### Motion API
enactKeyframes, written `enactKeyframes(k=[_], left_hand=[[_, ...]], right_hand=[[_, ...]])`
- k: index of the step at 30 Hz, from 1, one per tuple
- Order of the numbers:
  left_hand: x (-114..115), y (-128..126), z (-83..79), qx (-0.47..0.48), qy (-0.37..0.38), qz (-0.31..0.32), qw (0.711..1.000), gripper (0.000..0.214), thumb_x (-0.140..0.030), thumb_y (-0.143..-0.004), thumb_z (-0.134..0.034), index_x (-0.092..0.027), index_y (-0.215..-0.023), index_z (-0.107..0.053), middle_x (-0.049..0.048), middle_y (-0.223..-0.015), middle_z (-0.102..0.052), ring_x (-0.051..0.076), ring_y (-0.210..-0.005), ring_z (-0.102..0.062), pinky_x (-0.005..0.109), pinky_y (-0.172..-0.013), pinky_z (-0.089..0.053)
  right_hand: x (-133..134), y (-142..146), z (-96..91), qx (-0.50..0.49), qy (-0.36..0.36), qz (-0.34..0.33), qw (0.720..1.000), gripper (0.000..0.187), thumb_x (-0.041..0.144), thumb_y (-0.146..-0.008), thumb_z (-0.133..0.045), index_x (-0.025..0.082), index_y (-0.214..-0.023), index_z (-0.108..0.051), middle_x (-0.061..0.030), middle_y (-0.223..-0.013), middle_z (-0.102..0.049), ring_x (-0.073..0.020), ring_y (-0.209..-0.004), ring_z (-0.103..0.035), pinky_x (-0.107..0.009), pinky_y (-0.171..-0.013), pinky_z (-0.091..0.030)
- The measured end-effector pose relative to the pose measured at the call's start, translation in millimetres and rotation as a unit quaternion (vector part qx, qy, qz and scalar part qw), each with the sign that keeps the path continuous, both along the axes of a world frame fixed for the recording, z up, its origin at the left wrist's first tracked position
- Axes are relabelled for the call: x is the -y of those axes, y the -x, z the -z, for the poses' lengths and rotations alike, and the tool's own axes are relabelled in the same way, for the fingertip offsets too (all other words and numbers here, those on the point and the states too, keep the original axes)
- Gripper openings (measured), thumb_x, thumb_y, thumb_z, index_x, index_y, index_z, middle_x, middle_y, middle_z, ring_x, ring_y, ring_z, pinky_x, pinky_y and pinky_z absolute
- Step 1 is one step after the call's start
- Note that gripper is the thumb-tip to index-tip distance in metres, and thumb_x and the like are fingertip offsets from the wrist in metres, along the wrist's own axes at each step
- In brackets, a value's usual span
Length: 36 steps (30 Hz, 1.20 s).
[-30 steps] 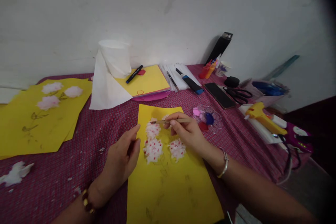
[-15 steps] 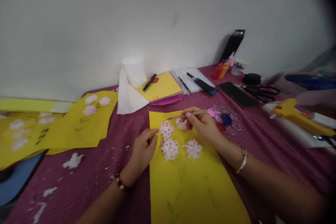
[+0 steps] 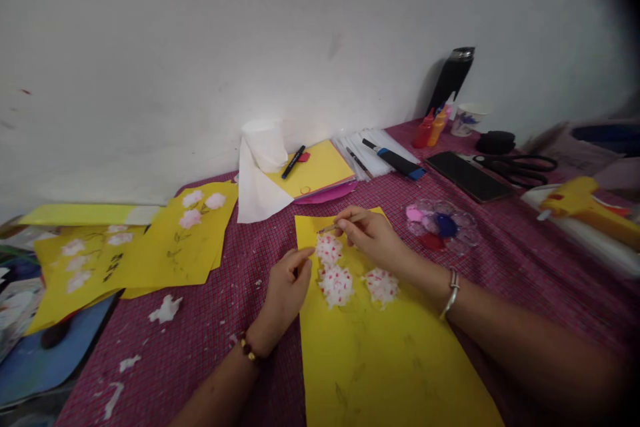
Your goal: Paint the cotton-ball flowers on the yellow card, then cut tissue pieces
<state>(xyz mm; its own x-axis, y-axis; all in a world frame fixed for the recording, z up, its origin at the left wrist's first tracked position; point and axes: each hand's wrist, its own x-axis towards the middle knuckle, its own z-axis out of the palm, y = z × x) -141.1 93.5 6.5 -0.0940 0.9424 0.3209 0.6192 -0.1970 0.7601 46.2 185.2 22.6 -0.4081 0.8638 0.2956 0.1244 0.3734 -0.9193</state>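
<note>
My right hand (image 3: 373, 237) pinches a thin paintbrush (image 3: 329, 228), its tip at the upper edge of a white tissue-like flower (image 3: 329, 250) dotted with pinkish red. My left hand (image 3: 287, 283) has its index finger stretched toward that flower's left side, thumb apart, at the left edge of a yellow sheet (image 3: 385, 367). Whether the fingertip touches the flower, I cannot tell. Below sit a second dotted flower (image 3: 337, 287) and, to the right, a third flower (image 3: 382, 287). Faint pencil-like lines run down the sheet.
A clear paint palette (image 3: 467, 237) with pink, blue and red paint lies right of the sheet. Beyond are a phone (image 3: 470, 177), scissors (image 3: 520, 167), a cutter knife (image 3: 395, 160) and a tissue roll (image 3: 265, 147). A yellow glue gun (image 3: 595, 207) lies far right; flower sheets (image 3: 165, 267) lie left.
The camera view has swung slightly left. My right hand has moved left over the sheet, closer to the upper flower, hiding the flower at upper right. My left hand stays by the sheet's edge.
</note>
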Motion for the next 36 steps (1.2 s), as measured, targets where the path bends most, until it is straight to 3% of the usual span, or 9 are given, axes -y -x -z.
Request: enactKeyframes(k=[10, 19, 25, 36], left_hand=[[-1, 3, 2.5, -0.02, -0.001, -0.005, 1.0, 0.025, -0.02, -0.085, -0.052, -0.017, -0.098, -0.072, 0.0057, -0.088, -0.072, 0.015, -0.079, -0.067, 0.028, -0.073, -0.054], [-1, 3, 1.1, -0.031, -0.008, 0.002, 0.999, 0.024, -0.02, -0.085, -0.052, -0.018, -0.097, -0.072, 0.005, -0.088, -0.073, 0.016, -0.08, -0.068, 0.028, -0.072, -0.055], [-1, 3, -0.9, -0.037, -0.007, 0.003, 0.999, 0.023, -0.021, -0.085, -0.053, -0.018, -0.097, -0.072, 0.0051, -0.088, -0.074, 0.016, -0.08, -0.068, 0.028, -0.073, -0.055], [-1, 5, 3.2, -0.05, 0.008, -0.007, 0.999, 0.024, -0.025, -0.085, -0.053, -0.019, -0.102, -0.069, 0.0062, -0.098, -0.074, 0.018, -0.089, -0.069, 0.032, -0.08, -0.055]], right_hand=[[-3, 1, 5.6, 0.026, -0.018, 0.001, 1.0, 0.02, 0.032, -0.093, -0.05, 0.019, -0.086, -0.063, -0.0024, -0.078, -0.067, -0.0123, -0.064, -0.06, -0.024, -0.058, -0.043], [-1, 0, -0.2, 0.039, -0.012, 0.005, 0.999, 0.014, 0.028, -0.091, -0.051, 0.019, -0.083, -0.06, -0.0023, -0.078, -0.068, -0.0133, -0.069, -0.061, -0.024, -0.062, -0.043], [1, 1, -5.0, 0.083, 0.006, -0.011, 0.996, 0.017, 0.028, -0.091, -0.049, 0.019, -0.081, -0.058, -0.001, -0.069, -0.065, -0.0121, -0.06, -0.058, -0.024, -0.059, -0.041], [-6, -3, -6.4, -0.031, 0.071, 0.023, 0.997, 0.022, 0.038, -0.091, -0.048, 0.018, -0.082, -0.054, 0.0008, -0.067, -0.06, -0.0089, -0.051, -0.053, -0.021, -0.049, -0.04]])
